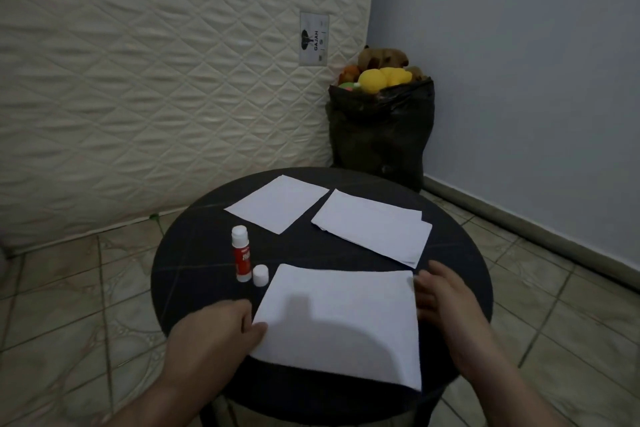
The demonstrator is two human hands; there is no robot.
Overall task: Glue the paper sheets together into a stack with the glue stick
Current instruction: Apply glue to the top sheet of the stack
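A: What's the setting?
B: A round dark table on a tiled floor, with a quilted mattress leaning behind it and a black bag of soft toys in the corner.
A: And the hands?
B: The left hand pinches the left edge of the near sheet. The right hand lies at its right edge, fingers relaxed.
A: The glue stick?
B: The glue stick stands upright just beyond the left hand, its cap beside it. A single sheet and a loose stack of sheets lie farther out.
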